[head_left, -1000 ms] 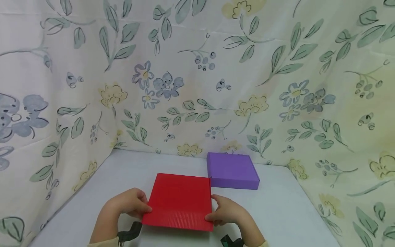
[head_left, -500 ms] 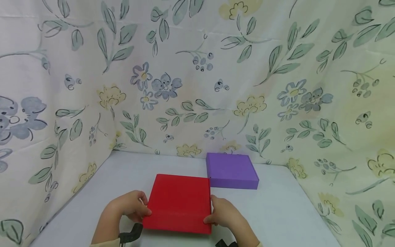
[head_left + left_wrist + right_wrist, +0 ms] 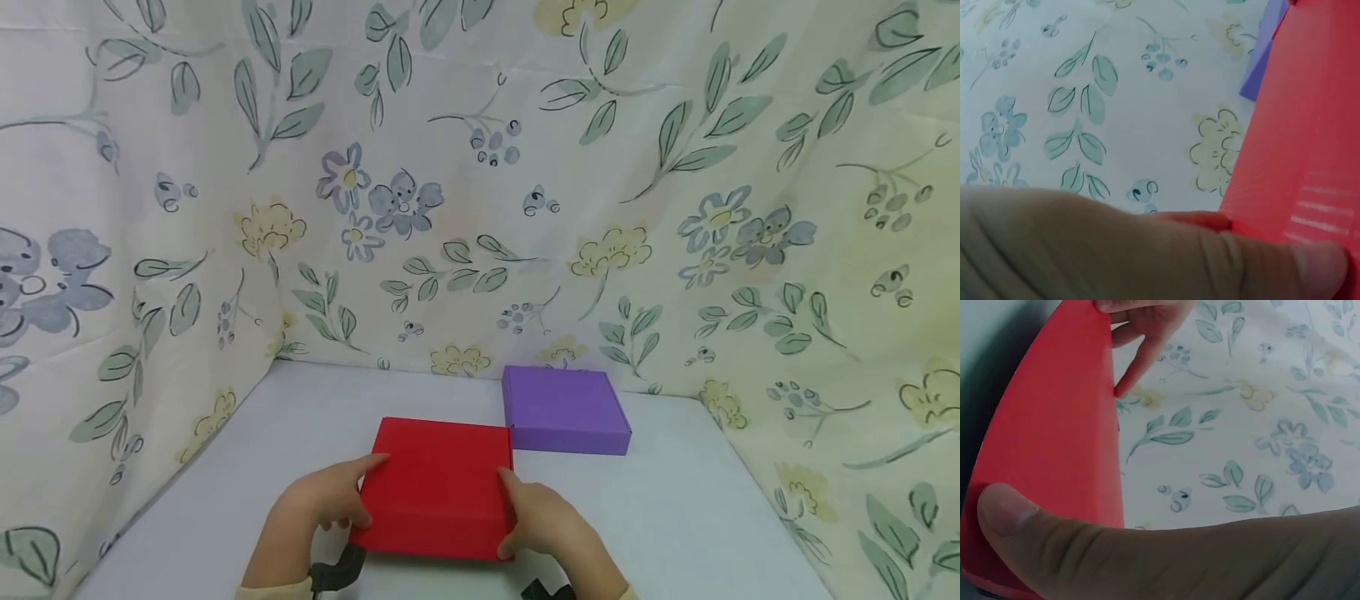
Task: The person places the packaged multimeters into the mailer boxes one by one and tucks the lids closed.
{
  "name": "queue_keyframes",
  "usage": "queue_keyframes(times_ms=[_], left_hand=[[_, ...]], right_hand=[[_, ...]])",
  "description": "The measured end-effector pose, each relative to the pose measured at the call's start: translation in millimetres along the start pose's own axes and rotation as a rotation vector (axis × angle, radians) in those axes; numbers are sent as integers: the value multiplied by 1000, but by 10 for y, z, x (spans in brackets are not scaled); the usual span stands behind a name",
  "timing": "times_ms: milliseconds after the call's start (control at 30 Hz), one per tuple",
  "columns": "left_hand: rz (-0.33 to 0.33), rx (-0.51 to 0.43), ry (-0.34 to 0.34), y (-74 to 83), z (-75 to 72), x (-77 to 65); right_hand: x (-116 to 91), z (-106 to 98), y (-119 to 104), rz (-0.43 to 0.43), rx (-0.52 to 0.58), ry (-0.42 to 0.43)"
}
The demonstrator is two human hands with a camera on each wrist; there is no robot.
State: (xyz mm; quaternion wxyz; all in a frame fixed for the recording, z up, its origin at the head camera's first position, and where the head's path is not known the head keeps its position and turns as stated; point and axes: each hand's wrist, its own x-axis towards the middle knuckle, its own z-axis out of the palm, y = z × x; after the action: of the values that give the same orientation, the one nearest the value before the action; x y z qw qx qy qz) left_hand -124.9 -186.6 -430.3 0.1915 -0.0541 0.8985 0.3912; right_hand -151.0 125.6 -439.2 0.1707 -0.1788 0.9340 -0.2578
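A flat red cardboard box (image 3: 442, 475) lies between my two hands on the white table, its front panel folded down below the top face. My left hand (image 3: 330, 496) grips its left side, thumb at the front left corner and index finger stretched over the top. On the other side, my right hand (image 3: 543, 517) holds the front right corner, with the thumb on the front panel and the index finger at the top's right edge. In the left wrist view, the left thumb (image 3: 1272, 265) presses the red surface. The right thumb (image 3: 1010, 512) presses it in the right wrist view.
Behind the red box, to the right, a closed purple box (image 3: 566, 408) stands at the back of the white table (image 3: 675, 508). Floral cloth (image 3: 465, 208) hangs along the back and both sides. Each wrist wears a dark mount.
The red box's front flap has gone from sticking out towards me to folded down as a front face. My left index finger has moved onto the top; both hands stay at the box's sides.
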Motion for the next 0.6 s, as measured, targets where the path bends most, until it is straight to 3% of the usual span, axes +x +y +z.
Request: queue_keyframes(times_ms=[200, 400, 500, 600], left_hand=[[1, 0, 28, 0, 21, 38], [13, 38, 67, -5, 56, 99], [11, 95, 95, 23, 113, 85], [31, 222, 153, 69, 199, 48]], right_hand=[[67, 65, 12, -13, -69, 30], [148, 144, 18, -57, -259, 121], [170, 189, 18, -76, -348, 157], [169, 223, 15, -84, -408, 180]])
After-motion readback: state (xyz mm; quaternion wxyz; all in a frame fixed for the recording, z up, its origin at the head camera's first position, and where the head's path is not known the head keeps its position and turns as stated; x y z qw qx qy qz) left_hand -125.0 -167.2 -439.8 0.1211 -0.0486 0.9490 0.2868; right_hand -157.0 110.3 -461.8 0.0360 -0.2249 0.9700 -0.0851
